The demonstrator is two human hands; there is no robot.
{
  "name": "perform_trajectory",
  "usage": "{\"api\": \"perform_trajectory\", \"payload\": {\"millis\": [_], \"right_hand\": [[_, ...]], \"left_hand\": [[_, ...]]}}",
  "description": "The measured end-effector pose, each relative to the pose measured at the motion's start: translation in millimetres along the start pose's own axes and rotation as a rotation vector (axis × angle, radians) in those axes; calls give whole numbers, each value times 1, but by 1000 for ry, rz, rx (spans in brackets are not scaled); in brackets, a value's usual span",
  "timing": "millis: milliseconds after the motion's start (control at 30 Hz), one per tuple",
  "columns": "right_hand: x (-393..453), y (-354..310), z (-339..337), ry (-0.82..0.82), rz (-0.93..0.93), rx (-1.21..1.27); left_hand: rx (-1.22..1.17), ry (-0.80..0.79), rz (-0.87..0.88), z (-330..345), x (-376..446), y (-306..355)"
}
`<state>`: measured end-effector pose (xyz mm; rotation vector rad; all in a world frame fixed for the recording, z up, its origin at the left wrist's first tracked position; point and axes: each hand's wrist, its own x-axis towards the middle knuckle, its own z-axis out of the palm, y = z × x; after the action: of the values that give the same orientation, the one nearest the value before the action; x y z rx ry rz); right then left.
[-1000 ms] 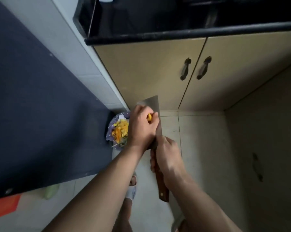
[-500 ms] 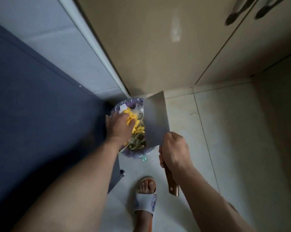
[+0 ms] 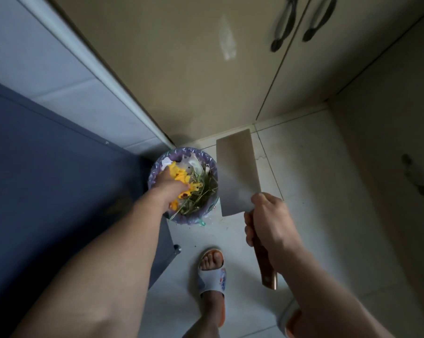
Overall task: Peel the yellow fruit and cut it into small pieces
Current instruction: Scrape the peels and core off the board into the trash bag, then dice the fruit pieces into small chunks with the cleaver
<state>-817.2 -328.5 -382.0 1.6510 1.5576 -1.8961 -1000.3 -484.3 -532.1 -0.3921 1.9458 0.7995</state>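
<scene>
While our left hand (image 3: 168, 185) reaches into the bin (image 3: 155, 172) among yellow peel (image 3: 180, 175), fingers hidden, our right hand (image 3: 267, 223) grips the cleaver (image 3: 237, 172) clear, presumably for safety.

Beige cabinet doors (image 3: 181, 69) with dark handles (image 3: 283, 25) behind. Dark blue panel (image 3: 47, 179) at left. Sandalled foot (image 3: 212, 272) on pale floor tiles (image 3: 303, 167).

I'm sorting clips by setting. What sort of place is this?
Most likely a home kitchen, at floor level: low cabinet doors with dark handles above a tiled floor, a lined waste bin holding yellow peels, and a cleaver in the right hand.
</scene>
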Motion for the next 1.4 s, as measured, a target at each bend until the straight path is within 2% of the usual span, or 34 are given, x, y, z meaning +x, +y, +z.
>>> {"api": "perform_trajectory", "payload": {"millis": [67, 133, 167, 200, 267, 400, 533, 600, 767, 933, 1133, 1300, 1400], "right_hand": [[-18, -4, -11, -1, 24, 18], [-46, -11, -27, -8, 44, 48], [-62, -15, -36, -5, 44, 55], [-78, -18, -44, 0, 36, 54], [-123, -28, -73, 28, 14, 63], [-218, -35, -143, 116, -65, 62], [-316, -12, -241, 237, -121, 98], [-363, 19, -296, 324, -135, 135], [-452, 128, -435, 619, -104, 254], [-517, 215, -554, 882, 17, 420], [-564, 277, -661, 1050, 164, 561], [-544, 298, -715, 1119, 262, 676], [-526, 295, -738, 1154, 286, 701]], "left_hand": [[-549, -76, -75, -2, -38, 11], [-1078, -202, -17, -7, -81, 20], [-1258, -265, 29, -10, -105, 26], [-1354, -308, 56, -9, -127, 29], [-1356, -346, 50, -2, -180, 43], [-1118, -304, 57, 35, -295, 78], [-486, -308, 81, 115, -416, 92], [-279, -380, 107, 167, -476, 88], [8, -617, 188, 305, -601, 78], [242, -689, 303, 434, -694, 71], [631, -772, 482, 539, -772, 65], [837, -793, 597, 625, -782, 91], [954, -794, 779, 678, -777, 123]]}}
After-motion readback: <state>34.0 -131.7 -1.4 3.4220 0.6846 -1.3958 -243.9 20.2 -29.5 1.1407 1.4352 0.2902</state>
